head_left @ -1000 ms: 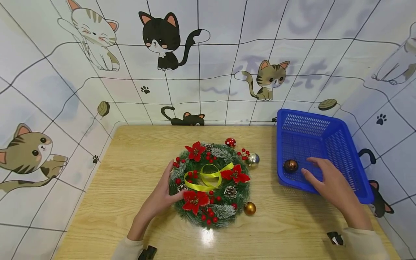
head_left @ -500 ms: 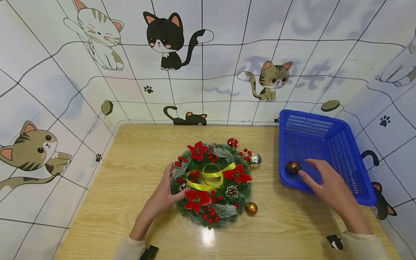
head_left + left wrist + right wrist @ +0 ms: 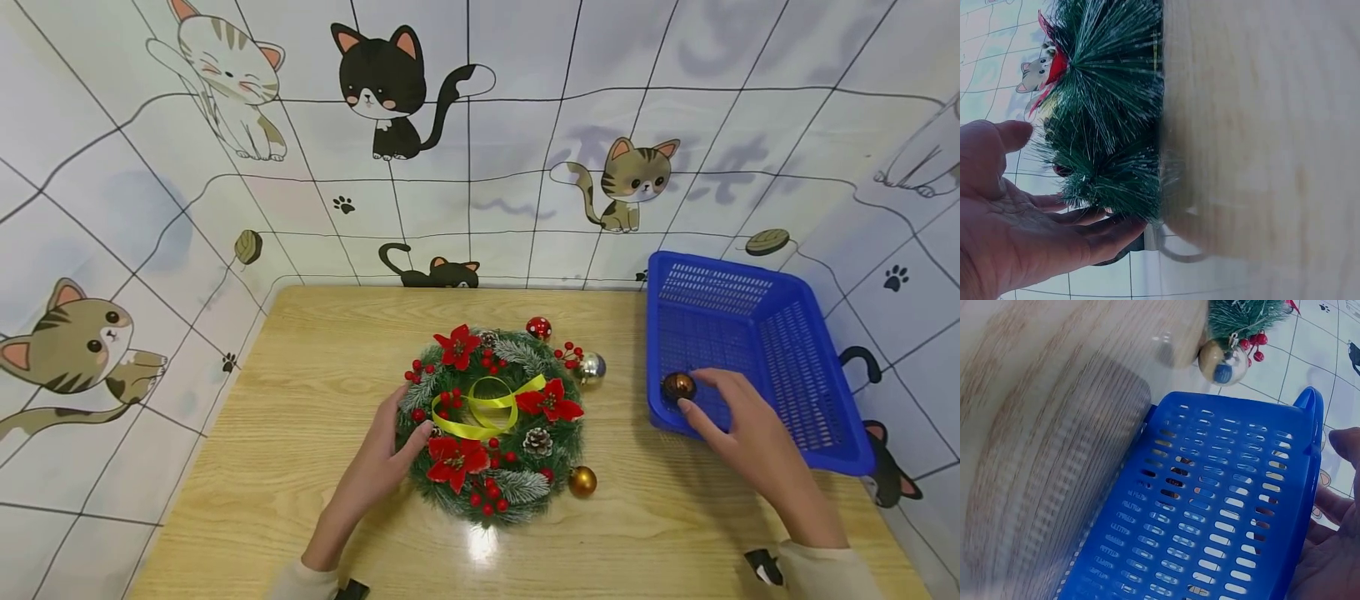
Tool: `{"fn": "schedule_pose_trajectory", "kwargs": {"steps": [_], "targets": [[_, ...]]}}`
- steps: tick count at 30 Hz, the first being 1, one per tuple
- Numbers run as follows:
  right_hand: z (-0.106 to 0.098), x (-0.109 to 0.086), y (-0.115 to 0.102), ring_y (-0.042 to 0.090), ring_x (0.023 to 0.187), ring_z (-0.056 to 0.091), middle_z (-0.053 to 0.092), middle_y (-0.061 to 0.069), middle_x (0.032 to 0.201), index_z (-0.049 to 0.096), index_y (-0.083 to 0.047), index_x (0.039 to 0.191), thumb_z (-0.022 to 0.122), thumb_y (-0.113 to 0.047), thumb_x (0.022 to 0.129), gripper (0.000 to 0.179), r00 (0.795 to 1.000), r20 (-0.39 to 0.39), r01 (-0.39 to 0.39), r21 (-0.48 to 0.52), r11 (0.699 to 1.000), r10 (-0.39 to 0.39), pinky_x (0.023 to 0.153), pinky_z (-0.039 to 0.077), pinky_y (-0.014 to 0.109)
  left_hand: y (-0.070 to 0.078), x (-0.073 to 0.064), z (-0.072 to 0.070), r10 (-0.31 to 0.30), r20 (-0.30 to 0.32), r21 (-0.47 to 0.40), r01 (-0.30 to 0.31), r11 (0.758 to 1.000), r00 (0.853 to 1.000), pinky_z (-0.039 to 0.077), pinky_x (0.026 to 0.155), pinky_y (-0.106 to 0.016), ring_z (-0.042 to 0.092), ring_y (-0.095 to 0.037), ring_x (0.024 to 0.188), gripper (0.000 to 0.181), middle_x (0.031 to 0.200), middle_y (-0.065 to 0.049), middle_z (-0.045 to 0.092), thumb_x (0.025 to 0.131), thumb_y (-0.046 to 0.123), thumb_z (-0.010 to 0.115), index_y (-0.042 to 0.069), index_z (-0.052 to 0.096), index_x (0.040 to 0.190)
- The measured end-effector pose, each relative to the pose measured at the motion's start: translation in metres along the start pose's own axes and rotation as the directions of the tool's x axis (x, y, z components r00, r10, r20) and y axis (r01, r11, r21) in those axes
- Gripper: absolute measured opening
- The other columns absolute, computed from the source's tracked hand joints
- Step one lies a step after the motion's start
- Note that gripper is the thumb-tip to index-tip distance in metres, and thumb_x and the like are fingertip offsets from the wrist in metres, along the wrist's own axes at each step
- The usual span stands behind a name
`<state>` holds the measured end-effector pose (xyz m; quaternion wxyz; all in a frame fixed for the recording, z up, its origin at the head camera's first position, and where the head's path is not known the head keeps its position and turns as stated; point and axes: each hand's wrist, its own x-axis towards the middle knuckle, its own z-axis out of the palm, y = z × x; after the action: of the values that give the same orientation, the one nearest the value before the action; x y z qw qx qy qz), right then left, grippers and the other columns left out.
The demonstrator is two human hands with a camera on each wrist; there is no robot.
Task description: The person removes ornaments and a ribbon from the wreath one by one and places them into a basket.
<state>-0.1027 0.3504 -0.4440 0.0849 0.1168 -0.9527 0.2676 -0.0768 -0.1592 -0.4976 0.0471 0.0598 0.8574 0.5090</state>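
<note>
A green wreath point(image 3: 450, 492) with red poinsettias, berries, pinecones and frosted sprigs lies on the table. A loose yellow ribbon point(image 3: 465, 432) curls over its centre. My left hand point(image 3: 378, 458) rests against the wreath's left side, fingers along its outer edge. Its thumb stands apart from the needles in the left wrist view. My right hand point(image 3: 750, 429) reaches over the near rim into the blue basket point(image 3: 832, 392). There its thumb and forefinger tips are right at a shiny brown bauble point(image 3: 677, 385) in the near left corner. In the right wrist view the basket wall partly hides these fingers.
Near the wreath's right side lie a red white-dotted bauble point(image 3: 538, 327), a silver bauble point(image 3: 592, 367) and a gold bauble point(image 3: 582, 482). A cat-print wall covering point(image 3: 510, 150) surrounds the wooden table point(image 3: 315, 350) at the back and sides.
My right thumb and forefinger have moved left to the brown bauble, which has turned slightly in its corner. My left thumb has lifted a little at the wreath. The view has shifted slightly.
</note>
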Motion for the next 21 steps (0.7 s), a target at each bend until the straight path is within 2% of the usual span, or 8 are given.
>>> {"fn": "schedule_pose_trajectory", "kwargs": {"steps": [4, 9, 15, 21], "targets": [[0.002, -0.001, 0.000, 0.054, 0.136, 0.050, 0.055, 0.029, 0.147, 0.058, 0.001, 0.149, 0.077, -0.026, 0.105, 0.054, 1.000, -0.021, 0.005, 0.009, 1.000, -0.004, 0.100, 0.041, 0.076, 0.002, -0.002, 0.003, -0.014, 0.007, -0.011, 0.014, 1.000, 1.000, 0.021, 0.123, -0.072, 0.015, -0.042, 0.163, 0.097, 0.179, -0.016, 0.014, 0.108, 0.052, 0.067, 0.013, 0.011, 0.176], [0.005, -0.002, -0.001, 0.053, 0.135, 0.051, 0.056, 0.027, 0.147, 0.060, -0.002, 0.147, 0.079, -0.023, 0.104, 0.052, 0.999, -0.044, 0.022, 0.009, 1.000, -0.022, 0.098, 0.042, 0.075, 0.004, -0.002, 0.008, -0.022, 0.007, 0.043, 0.021, 0.999, 1.000, 0.024, 0.122, -0.072, 0.015, -0.043, 0.163, 0.115, 0.179, -0.017, 0.012, 0.099, 0.057, 0.078, 0.012, 0.006, 0.176], [0.008, -0.004, -0.003, 0.052, 0.133, 0.053, 0.057, 0.026, 0.146, 0.062, -0.003, 0.145, 0.079, -0.022, 0.103, 0.050, 0.997, -0.066, 0.043, 0.003, 0.999, -0.043, 0.096, 0.043, 0.074, 0.002, -0.002, 0.012, 0.015, -0.008, 0.116, -0.014, 0.993, 1.000, 0.026, 0.123, -0.069, 0.017, -0.044, 0.163, 0.116, 0.178, -0.022, 0.015, 0.098, 0.046, 0.083, 0.007, 0.005, 0.175], [0.011, -0.005, -0.005, 0.050, 0.134, 0.053, 0.058, 0.023, 0.146, 0.063, -0.005, 0.145, 0.081, -0.020, 0.102, 0.049, 0.995, -0.083, 0.055, 0.020, 0.998, -0.053, 0.097, 0.043, 0.074, 0.000, -0.003, 0.012, 0.063, 0.003, 0.138, -0.063, 0.988, 0.998, 0.028, 0.122, -0.069, 0.020, -0.046, 0.161, 0.115, 0.176, -0.025, 0.017, 0.097, 0.031, 0.086, 0.003, 0.005, 0.174]]}}
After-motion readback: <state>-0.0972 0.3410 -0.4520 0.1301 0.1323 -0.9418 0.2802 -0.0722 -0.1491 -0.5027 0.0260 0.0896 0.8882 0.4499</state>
